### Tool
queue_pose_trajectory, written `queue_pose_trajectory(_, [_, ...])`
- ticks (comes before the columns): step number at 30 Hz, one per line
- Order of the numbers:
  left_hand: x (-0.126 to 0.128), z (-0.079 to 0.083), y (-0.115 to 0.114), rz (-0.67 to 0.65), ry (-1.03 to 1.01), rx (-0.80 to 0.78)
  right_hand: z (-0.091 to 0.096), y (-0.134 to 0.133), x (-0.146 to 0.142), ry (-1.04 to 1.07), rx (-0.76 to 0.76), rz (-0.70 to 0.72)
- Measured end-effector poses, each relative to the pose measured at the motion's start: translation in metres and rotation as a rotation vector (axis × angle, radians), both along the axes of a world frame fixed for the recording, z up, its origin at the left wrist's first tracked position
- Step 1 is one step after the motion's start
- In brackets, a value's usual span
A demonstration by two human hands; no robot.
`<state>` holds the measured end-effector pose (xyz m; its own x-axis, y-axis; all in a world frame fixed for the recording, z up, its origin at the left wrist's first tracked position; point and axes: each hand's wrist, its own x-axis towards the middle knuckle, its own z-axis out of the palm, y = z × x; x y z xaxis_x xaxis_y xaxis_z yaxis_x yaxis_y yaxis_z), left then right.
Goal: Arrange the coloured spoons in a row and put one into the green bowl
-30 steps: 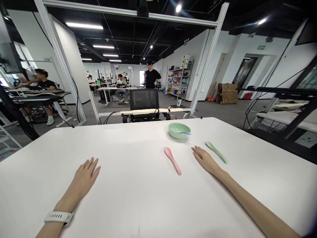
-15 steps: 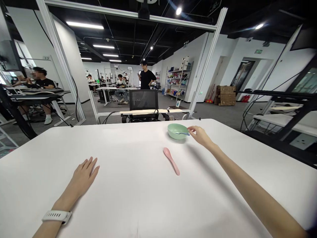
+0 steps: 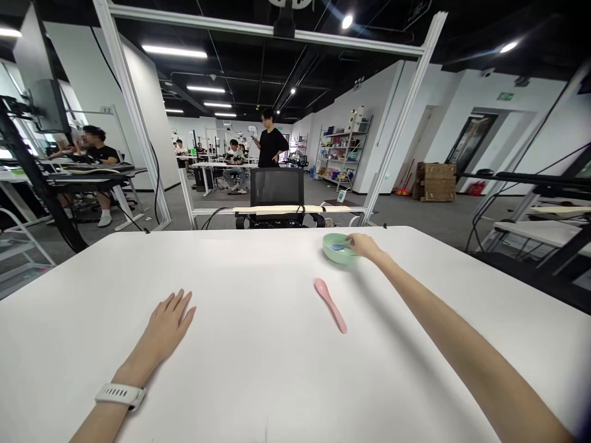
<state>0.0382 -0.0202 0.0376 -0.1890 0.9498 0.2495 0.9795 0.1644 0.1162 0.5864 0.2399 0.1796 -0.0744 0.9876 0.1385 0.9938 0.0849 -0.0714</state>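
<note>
My right hand (image 3: 363,246) reaches the right rim of a pale green bowl (image 3: 333,257), its fingers curled and close to a blue spoon (image 3: 339,247) lying in the bowl. Whether that hand grips anything is hidden. A pink spoon (image 3: 330,304) lies on the white table (image 3: 138,277), nearer to me than the bowl and left of my right forearm. My left hand (image 3: 168,323) rests flat on the table with its fingers apart, holding nothing, and a white watch (image 3: 120,395) circles that wrist. No green spoon shows on the table.
A black office chair (image 3: 277,187) stands beyond the table's far edge, under a white metal frame (image 3: 138,117). Farther off, one person stands and others sit at desks. Shelves line the right wall.
The green spoon has gone from the table surface. My right hand has moved forward from beside the pink spoon to the bowl's rim. My left hand has stayed in place.
</note>
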Motion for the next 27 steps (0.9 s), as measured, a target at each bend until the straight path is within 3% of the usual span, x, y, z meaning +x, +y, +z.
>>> queue_pose_trajectory(4, [-0.002,-0.002,0.001,-0.01,0.011,0.007,0.004,-0.017,0.021,0.046,0.145,-0.041])
queue_pose_trajectory(7, [-0.004,-0.003,0.002,-0.017,0.017,0.024,-0.006,-0.036,0.052,0.104,0.221,-0.116])
queue_pose_trajectory(12, [-0.003,-0.002,0.001,-0.022,0.007,0.022,-0.05,-0.074,0.112,0.114,0.183,-0.275])
queue_pose_trajectory(16, [-0.001,-0.001,0.0,-0.023,-0.007,0.039,-0.086,-0.097,0.143,0.017,0.174,-0.371])
queue_pose_trajectory(19, [-0.001,-0.002,0.001,-0.02,-0.009,0.05,-0.097,-0.105,0.152,0.043,0.143,-0.404])
queue_pose_trajectory(22, [-0.002,-0.002,0.003,-0.013,-0.005,0.056,-0.095,-0.109,0.153,0.229,0.102,-0.41])
queue_pose_trajectory(27, [-0.002,-0.003,0.002,-0.004,-0.01,0.036,-0.09,-0.129,0.129,0.494,0.166,-0.385])
